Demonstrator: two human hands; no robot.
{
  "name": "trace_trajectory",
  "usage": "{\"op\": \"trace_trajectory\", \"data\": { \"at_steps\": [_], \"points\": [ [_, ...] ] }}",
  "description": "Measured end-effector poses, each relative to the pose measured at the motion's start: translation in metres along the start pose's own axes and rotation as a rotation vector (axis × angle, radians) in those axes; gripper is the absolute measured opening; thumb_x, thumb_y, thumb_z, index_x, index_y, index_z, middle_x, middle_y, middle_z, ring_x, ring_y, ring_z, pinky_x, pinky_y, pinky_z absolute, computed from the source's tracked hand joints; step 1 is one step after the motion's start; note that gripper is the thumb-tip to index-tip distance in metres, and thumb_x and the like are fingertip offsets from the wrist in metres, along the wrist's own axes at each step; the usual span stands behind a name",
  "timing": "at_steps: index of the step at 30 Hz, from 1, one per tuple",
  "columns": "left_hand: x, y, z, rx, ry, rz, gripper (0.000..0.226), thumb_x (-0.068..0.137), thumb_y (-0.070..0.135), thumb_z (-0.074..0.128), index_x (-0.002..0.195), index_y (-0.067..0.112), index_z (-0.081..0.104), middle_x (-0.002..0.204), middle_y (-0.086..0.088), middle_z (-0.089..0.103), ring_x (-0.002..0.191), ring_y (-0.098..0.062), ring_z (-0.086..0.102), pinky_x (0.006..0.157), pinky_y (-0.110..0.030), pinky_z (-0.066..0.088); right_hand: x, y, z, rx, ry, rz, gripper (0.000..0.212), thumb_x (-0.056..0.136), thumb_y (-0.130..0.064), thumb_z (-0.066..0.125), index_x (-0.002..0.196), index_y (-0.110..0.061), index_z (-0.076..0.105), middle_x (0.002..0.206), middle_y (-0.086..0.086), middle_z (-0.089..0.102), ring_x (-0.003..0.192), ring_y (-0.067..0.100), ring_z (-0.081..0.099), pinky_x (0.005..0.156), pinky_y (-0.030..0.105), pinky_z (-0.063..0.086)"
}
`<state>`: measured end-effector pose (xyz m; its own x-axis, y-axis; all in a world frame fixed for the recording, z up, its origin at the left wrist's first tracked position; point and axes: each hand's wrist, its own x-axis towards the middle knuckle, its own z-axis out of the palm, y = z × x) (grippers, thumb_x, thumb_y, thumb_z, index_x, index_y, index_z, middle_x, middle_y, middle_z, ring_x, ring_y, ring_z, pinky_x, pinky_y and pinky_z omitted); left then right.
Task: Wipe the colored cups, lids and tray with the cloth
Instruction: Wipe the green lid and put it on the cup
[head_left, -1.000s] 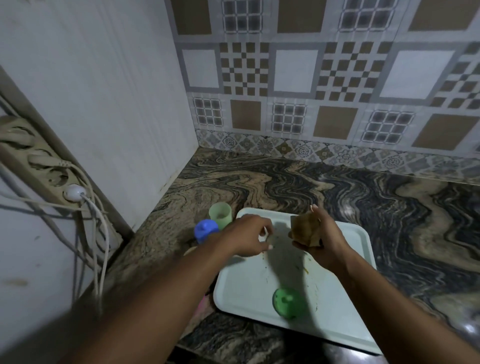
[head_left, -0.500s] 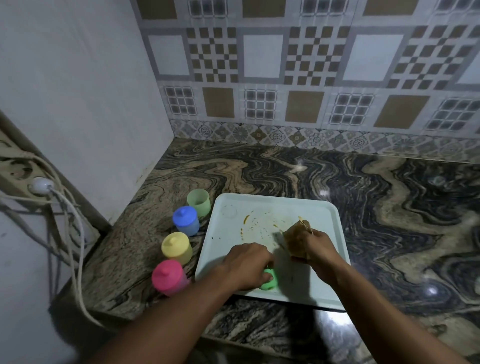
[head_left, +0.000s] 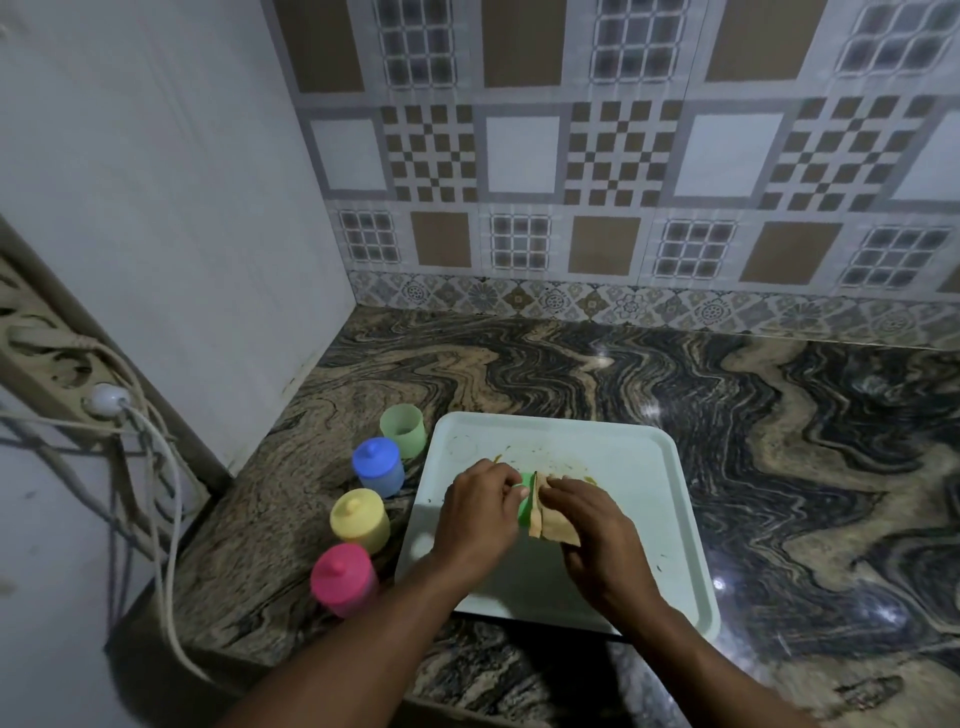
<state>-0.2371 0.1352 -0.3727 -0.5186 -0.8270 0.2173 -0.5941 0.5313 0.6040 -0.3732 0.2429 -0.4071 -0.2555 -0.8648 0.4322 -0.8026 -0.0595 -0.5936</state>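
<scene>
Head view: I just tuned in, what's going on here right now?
A person is cleaning over the tray. The left hand holds the green lid, and the right hand presses the cloth against it. The tray shows food smears. On the counter beside it stand the open green cup and the lidded blue cup, yellow cup and pink cup.

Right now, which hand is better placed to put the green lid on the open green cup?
Likely the left hand: it grips the green lid, and the green cup stands left of the tray, nearer it. The right hand holds the cloth.
</scene>
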Motion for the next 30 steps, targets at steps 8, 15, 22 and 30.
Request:
{"op": "trace_trajectory", "data": {
  "at_steps": [8, 15, 22, 30],
  "points": [
    [-0.007, -0.01, -0.004, -0.013, 0.149, -0.045, 0.008, 0.091, 0.022, 0.067, 0.091, 0.015, 0.07, 0.089, -0.002, 0.063, 0.081, -0.025, 0.061, 0.067, -0.033, 0.044, -0.004, -0.001, 0.003, -0.123, -0.21, -0.363, 0.044, 0.069, -0.006, 0.07, 0.113, -0.015, 0.072, 0.124, -0.005, 0.068, 0.123, 0.022, 0.056, 0.094, 0.034, 0.054],
    [0.002, -0.003, -0.015, -0.153, 0.302, -0.05, 0.004, 0.088, 0.022, 0.071, 0.085, 0.02, 0.07, 0.081, 0.007, 0.063, 0.073, -0.015, 0.059, 0.065, -0.036, 0.049, 0.017, -0.014, -0.004, 0.774, 0.19, 0.692, 0.027, 0.084, -0.027, 0.054, 0.096, -0.019, 0.077, 0.104, 0.008, 0.077, 0.095, 0.024, 0.069, 0.092, 0.052, 0.056],
    [-0.002, 0.014, -0.003, -0.212, 0.37, -0.004, 0.006, 0.088, 0.021, 0.071, 0.084, 0.019, 0.066, 0.081, 0.009, 0.062, 0.071, -0.008, 0.057, 0.063, -0.032, 0.049, 0.044, -0.061, -0.014, 1.42, 0.051, 0.905, 0.055, 0.107, -0.04, 0.033, 0.114, 0.0, 0.069, 0.11, 0.022, 0.074, 0.105, 0.036, 0.071, 0.096, 0.05, 0.052],
    [0.0, 0.012, -0.021, -0.116, 0.274, -0.046, 0.021, 0.085, 0.045, 0.053, 0.074, 0.028, 0.056, 0.077, 0.012, 0.057, 0.079, -0.013, 0.057, 0.069, -0.035, 0.047, 0.037, -0.054, -0.008, 0.801, -0.035, 0.511, 0.028, 0.105, -0.023, 0.049, 0.104, -0.008, 0.071, 0.086, 0.016, 0.073, 0.074, 0.028, 0.067, 0.071, 0.044, 0.057]
  ]
}}
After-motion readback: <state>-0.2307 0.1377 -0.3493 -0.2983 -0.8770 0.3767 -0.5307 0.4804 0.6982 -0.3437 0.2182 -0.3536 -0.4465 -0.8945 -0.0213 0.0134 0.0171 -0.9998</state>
